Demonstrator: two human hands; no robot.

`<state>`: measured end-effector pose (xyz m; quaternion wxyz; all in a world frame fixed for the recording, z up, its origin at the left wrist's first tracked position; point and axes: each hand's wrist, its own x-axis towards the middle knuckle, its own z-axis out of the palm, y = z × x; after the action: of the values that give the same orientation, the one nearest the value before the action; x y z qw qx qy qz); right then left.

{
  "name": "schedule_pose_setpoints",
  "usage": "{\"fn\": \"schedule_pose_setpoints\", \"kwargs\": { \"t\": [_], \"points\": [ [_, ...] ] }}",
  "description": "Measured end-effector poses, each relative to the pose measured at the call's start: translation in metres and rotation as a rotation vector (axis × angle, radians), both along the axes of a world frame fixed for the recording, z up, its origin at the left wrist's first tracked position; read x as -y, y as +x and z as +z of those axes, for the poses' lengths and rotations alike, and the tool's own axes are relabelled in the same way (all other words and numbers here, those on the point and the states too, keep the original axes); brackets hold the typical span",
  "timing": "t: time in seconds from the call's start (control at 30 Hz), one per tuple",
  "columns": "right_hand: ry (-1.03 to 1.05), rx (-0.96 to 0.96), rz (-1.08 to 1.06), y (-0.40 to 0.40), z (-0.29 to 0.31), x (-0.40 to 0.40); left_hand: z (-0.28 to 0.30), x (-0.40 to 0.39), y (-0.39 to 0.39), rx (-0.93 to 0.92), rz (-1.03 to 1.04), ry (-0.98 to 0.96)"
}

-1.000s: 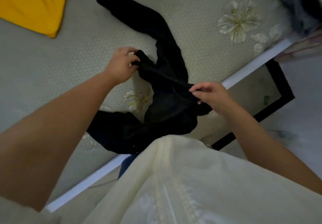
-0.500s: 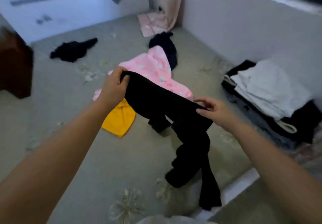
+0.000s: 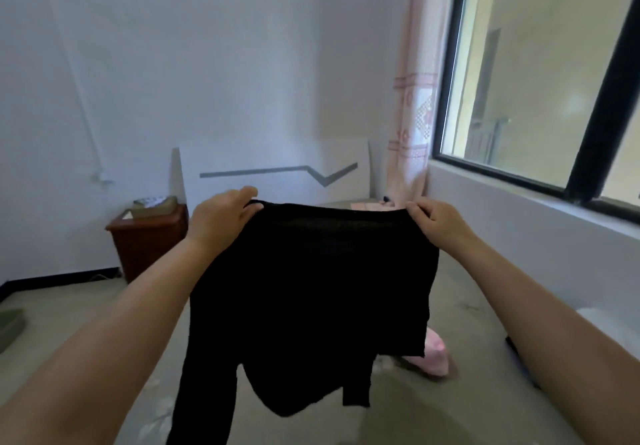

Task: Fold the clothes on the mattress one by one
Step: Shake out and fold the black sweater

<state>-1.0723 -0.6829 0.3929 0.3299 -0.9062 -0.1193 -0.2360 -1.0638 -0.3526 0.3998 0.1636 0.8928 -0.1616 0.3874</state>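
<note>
My left hand (image 3: 221,218) and right hand (image 3: 438,221) each keep a pinching grip on the top edge of a black long-sleeved top (image 3: 311,292), hanging spread in the air above the mattress (image 3: 415,417), a pink garment (image 3: 434,358) behind it.

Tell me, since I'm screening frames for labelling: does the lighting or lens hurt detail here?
Head view: daylight from the window leaves the black garment a flat silhouette without fold detail; left hand and right hand read clearly; wide-angle lens bows the window frame; slight overall softness.
</note>
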Motion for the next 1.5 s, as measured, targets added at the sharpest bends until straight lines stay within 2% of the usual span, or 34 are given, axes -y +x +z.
{"fn": "schedule_pose_setpoints", "kwargs": {
  "t": [0.1,0.2,0.27,0.4,0.47,0.57,0.67,0.73,0.83,0.97,1.1,1.2,1.33,1.43,1.5],
  "points": [
    [0.047,-0.06,0.051,0.003,0.029,-0.033,0.021,-0.032,-0.019,0.113,-0.061,0.292],
    [0.173,-0.184,0.128,0.005,0.053,-0.06,0.036,-0.062,-0.029,0.14,-0.011,0.364],
    [0.109,-0.175,0.115,0.007,0.059,-0.076,0.041,-0.077,-0.032,0.159,0.078,0.281],
    [-0.054,-0.079,0.101,0.014,0.063,-0.108,0.047,-0.1,-0.03,0.065,0.194,-0.026],
    [-0.071,-0.021,0.094,0.019,0.065,-0.125,0.049,-0.112,-0.033,-0.005,0.206,-0.179],
    [-0.084,0.041,0.056,0.03,0.067,-0.15,0.054,-0.125,-0.042,0.008,0.221,-0.367],
    [-0.036,0.075,0.022,0.034,0.068,-0.171,0.061,-0.137,-0.051,0.009,0.261,-0.462],
    [-0.031,0.118,0.013,0.032,0.064,-0.176,0.062,-0.143,-0.056,-0.024,0.315,-0.429],
    [-0.119,0.183,-0.012,0.026,0.06,-0.175,0.058,-0.151,-0.062,-0.045,0.395,-0.276],
    [-0.317,0.165,-0.022,0.012,0.057,-0.165,0.052,-0.153,-0.069,-0.135,0.419,-0.067],
    [-0.38,0.166,0.028,-0.01,0.058,-0.164,0.047,-0.13,-0.08,-0.147,0.424,0.029],
    [-0.354,0.313,-0.08,-0.031,0.06,-0.172,0.052,-0.108,-0.092,-0.05,0.449,0.066],
    [-0.32,0.597,-0.209,-0.063,0.072,-0.178,0.067,-0.1,-0.12,0.242,0.442,0.073],
    [-0.211,0.793,-0.239,-0.088,0.082,-0.174,0.08,-0.108,-0.142,0.427,0.432,0.07],
    [-0.22,0.882,-0.228,-0.099,0.086,-0.174,0.085,-0.117,-0.153,0.492,0.48,0.115]
  ]
}}
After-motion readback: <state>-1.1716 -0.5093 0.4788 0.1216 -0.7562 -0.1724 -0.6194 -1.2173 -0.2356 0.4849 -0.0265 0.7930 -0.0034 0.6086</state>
